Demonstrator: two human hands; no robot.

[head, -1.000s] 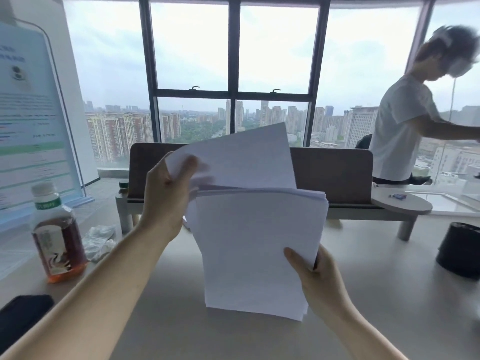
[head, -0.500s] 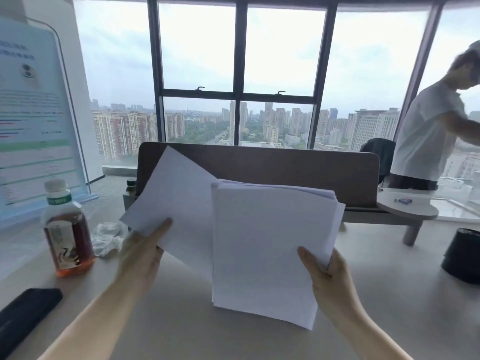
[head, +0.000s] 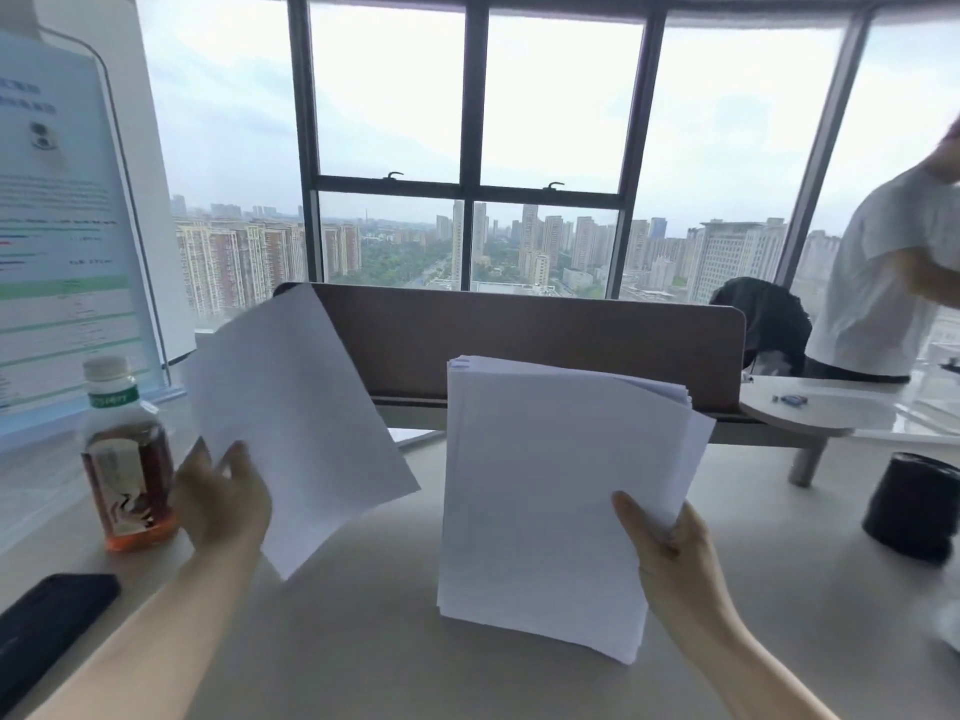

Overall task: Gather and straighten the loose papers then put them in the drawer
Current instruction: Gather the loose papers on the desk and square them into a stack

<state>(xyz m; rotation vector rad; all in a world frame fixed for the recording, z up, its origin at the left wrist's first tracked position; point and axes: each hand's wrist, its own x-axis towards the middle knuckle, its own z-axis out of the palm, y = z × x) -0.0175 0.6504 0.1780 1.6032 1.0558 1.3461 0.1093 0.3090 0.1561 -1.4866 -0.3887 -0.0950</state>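
Fingers (head: 236,459) of left hand (head: 221,498) pinched on one loose sheet (head: 296,407), tilted, held apart from stack (head: 545,485). Right hand (head: 670,553) clamped on stack's lower right corner, above bench (head: 363,641). Best: slide sheet squarely onto stack, then tap edges on bench. No drawer in view.

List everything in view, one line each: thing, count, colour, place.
paper stack: one, white, held upright at centre right
loose sheet: one, white, held tilted at centre left, apart from the stack
tea bottle: one, amber with white cap, left on the desk
phone: one, black, lower left
desk: one, pale grey
divider panel: one, brown, behind the papers
black container: one, far right
poster stand: one, pale blue, left
other person: one, white shirt, right edge
left hand: grips the sheet
right hand: grips the stack
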